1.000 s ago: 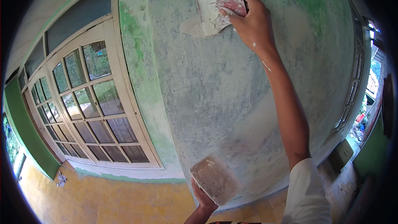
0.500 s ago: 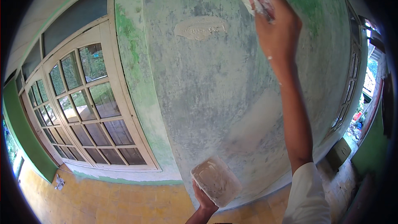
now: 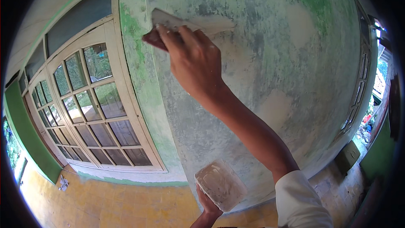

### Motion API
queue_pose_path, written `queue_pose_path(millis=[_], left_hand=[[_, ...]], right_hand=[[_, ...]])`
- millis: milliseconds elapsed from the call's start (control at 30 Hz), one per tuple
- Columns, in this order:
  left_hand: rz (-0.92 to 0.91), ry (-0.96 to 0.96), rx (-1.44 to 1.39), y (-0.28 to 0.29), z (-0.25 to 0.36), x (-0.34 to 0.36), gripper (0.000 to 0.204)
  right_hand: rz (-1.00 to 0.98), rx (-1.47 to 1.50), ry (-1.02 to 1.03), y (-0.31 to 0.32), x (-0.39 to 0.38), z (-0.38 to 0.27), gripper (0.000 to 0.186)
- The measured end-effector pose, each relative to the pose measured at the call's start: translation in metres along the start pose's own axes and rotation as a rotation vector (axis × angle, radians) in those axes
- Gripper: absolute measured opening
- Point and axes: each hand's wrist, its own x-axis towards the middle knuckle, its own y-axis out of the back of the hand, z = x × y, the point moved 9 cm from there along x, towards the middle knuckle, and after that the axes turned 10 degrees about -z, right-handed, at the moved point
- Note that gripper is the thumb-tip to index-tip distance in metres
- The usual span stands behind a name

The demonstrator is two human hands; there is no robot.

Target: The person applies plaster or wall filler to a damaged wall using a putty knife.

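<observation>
My right hand [image 3: 192, 61] is raised high against a worn grey-green wall [image 3: 270, 80] and grips a putty knife [image 3: 166, 21] by its reddish handle. The flat metal blade presses on the wall at the left end of a pale streak of filler [image 3: 215, 24]. Low in the view, my left hand [image 3: 209, 206] holds up a flat rectangular board [image 3: 220, 185] smeared with whitish filler, close to the wall's base.
A tall cream-framed glazed door [image 3: 90, 109] with many small panes stands left of the wall. Yellow tiled floor [image 3: 109, 202] lies below. A window frame [image 3: 358, 88] and a small box [image 3: 347, 156] sit at the right.
My right hand has swept the putty knife from the upper right to the left across the wall, over the filler patch. The left hand has kept the board in place.
</observation>
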Motion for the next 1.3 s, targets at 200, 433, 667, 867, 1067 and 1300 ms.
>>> queue_pose_path(millis=[200,433,667,867,1067,1300], left_hand=[[0.034,-0.038,0.018,-0.001,0.008,-0.008,0.080],[0.004,0.041,-0.024,-0.008,0.002,-0.003,0.077],[0.003,0.064,0.003,-0.012,0.002,-0.003,0.078],[-0.007,0.033,0.003,-0.016,0.011,-0.004,0.078],[0.006,0.054,-0.021,-0.011,0.004,-0.005,0.077],[-0.060,0.068,-0.094,-0.019,-0.002,-0.003,0.074]], right_hand=[[0.111,0.437,-0.148,0.047,0.029,0.041,0.020],[-0.262,0.581,-0.495,0.005,0.019,0.115,0.031],[-0.248,0.269,-0.385,0.038,0.019,0.148,0.046],[-0.209,0.021,-0.296,0.089,0.036,0.156,0.047],[-0.027,-0.080,0.100,0.068,0.019,0.087,0.048],[-0.292,-0.253,0.194,0.011,-0.044,0.051,0.046]])
